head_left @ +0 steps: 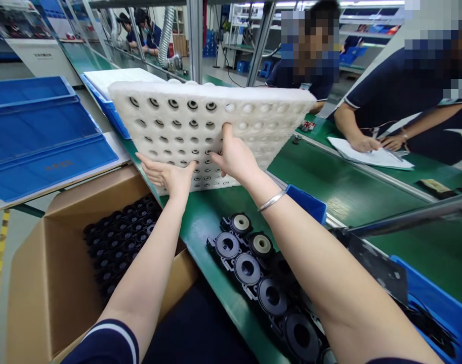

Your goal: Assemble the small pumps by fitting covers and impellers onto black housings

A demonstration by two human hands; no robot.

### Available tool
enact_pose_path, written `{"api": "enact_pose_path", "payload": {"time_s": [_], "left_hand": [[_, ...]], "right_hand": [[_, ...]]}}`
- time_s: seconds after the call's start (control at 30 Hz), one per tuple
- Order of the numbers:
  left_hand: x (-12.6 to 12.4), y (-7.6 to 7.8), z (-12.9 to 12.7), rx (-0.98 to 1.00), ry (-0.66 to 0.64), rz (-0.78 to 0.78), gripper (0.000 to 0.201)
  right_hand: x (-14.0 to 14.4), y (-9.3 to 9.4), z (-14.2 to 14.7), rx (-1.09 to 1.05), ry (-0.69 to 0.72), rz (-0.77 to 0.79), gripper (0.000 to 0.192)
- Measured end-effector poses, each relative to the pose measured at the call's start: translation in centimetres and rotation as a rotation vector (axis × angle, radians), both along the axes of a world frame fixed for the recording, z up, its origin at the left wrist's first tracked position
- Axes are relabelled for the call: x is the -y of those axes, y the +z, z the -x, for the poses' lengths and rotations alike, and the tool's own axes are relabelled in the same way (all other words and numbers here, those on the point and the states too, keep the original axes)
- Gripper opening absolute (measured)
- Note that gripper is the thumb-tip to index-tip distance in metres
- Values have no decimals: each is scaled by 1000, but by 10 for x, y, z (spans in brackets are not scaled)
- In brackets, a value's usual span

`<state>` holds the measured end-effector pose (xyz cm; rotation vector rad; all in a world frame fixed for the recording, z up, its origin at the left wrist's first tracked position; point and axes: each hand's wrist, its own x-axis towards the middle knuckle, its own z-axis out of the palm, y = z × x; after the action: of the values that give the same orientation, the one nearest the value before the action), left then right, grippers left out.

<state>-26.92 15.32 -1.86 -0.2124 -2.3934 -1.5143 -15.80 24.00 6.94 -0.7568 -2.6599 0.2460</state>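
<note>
A white foam tray [270,124] with rows of round pockets stands tilted up on the green bench, its pocketed face toward me. Small dark-rimmed round parts [193,104] sit in many pockets on its left side. My left hand [170,177] is on the tray's lower left, fingers near the edge and thumb at a pocket. My right hand [236,156] holds the middle of the face, index finger and thumb at separate pockets. Below my right forearm, black round speaker-like units [247,268] stand in rows on the bench, two with pale centres.
An open cardboard box [29,283] at lower left holds several black round parts [117,242]. Blue trays [44,136] lie at left, and a blue bin [306,202] is behind my right arm. A metal bar [413,217] crosses at right. Co-workers sit opposite, one over papers [371,154].
</note>
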Motion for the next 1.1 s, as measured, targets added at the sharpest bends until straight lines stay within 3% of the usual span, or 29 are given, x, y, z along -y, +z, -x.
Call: {"api": "enact_pose_path", "payload": {"time_s": [0.17, 0.3, 0.47, 0.63, 0.87, 0.97, 1.1], "left_hand": [[2, -1, -5, -45, -7, 10, 135], [15, -3, 0, -72, -89, -17, 132], [22, 14, 8, -159, -124, -43, 131], [19, 25, 6, -87, -157, -18, 137], [5, 34, -1, -37, -47, -53, 135], [5, 30, -2, -65, -47, -54, 133], [16, 9, -9, -220, -115, -29, 137]], "right_hand": [[0, -5, 4, 0, -41, -39, 60], [1, -7, 10, -21, -49, -37, 58], [-1, -7, 10, -52, -47, -21, 60], [-1, -3, 1, -3, -10, -6, 68], [4, -2, -4, 17, 4, -14, 67], [4, -3, -4, 33, -1, -20, 68], [3, -1, -6, 34, -7, -24, 69]]}}
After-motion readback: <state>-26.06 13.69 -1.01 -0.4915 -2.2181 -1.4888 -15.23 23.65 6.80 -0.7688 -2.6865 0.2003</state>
